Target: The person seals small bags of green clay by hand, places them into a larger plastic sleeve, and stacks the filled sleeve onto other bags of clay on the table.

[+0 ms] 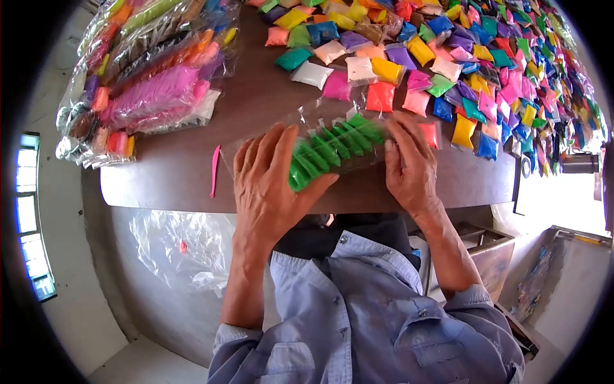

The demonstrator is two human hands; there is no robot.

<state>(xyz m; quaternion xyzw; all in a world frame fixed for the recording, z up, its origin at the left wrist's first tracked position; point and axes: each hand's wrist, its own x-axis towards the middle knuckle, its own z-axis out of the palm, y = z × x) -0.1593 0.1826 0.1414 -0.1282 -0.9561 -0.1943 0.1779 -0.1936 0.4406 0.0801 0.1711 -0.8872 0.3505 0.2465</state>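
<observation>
A clear plastic bag [329, 148] with a row of several small green packets inside lies across the near side of the table, between my hands. My left hand [267, 178] grips the bag's left end, thumb along the near edge and fingers over the far side. At the right end, my right hand [412, 163] is closed on the clear film, fingers curled and thumb against it. A red packet [429, 133] shows partly behind my right hand. To the left of my left hand lies a thin pink plastic stick [215, 171].
Large clear bags of coloured packets [153, 96] are stacked at the table's left. A wide heap of small coloured packets [473, 70] covers the back and right of the brown table [173, 179]. Crumpled clear plastic [185, 246] lies below the table's front edge.
</observation>
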